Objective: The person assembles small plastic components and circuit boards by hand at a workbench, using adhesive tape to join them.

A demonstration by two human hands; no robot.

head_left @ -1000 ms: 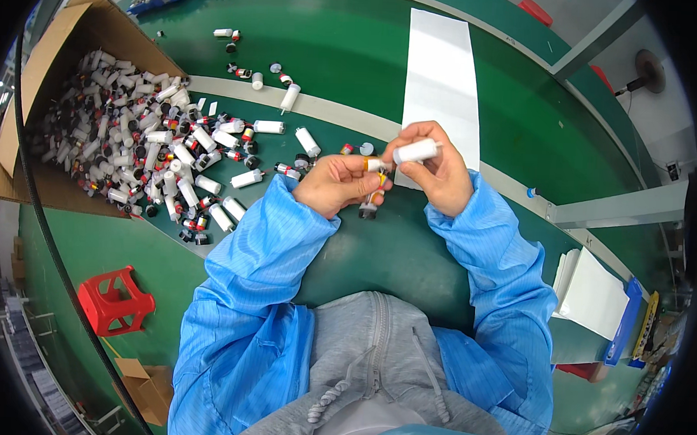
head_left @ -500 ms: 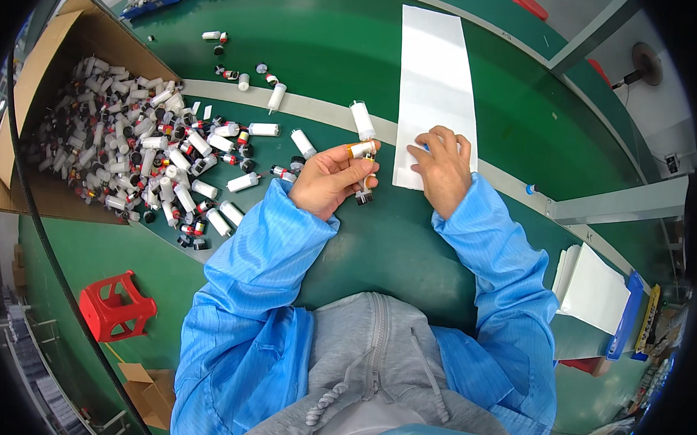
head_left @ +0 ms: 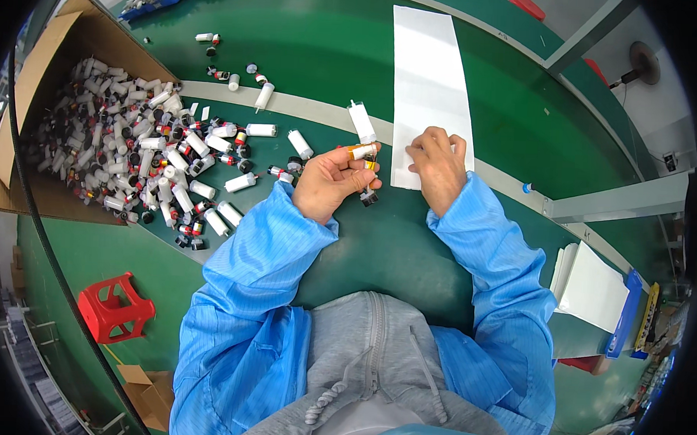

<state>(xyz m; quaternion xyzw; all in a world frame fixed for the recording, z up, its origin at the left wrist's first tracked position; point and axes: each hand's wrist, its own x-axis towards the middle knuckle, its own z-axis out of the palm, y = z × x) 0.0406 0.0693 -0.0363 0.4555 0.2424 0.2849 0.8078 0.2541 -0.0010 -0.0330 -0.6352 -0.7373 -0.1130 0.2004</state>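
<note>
Spilling from a tipped cardboard box at far left, a pile of white cylinders with red and black fittings fans across the green tabletop toward my left sleeve. Right of it, my left hand pinches a cluster of small parts between thumb and fingers, a dark cap hanging below the grip on my side. Just beyond those fingertips lies a lone white cylinder — its long axis running almost straight away from me, the far end leaning a little left, its near end beside the held parts. Whether the two touch, I cannot tell. That cylinder sits nearer my left hand than my right, just left of a long white paper strip and apart from it. Over the strip's near end rests my right hand, fingers bent and drawn together — whether anything is between them, I cannot tell. At far right, well apart from both hands, lies a stack of white sheets.
</note>
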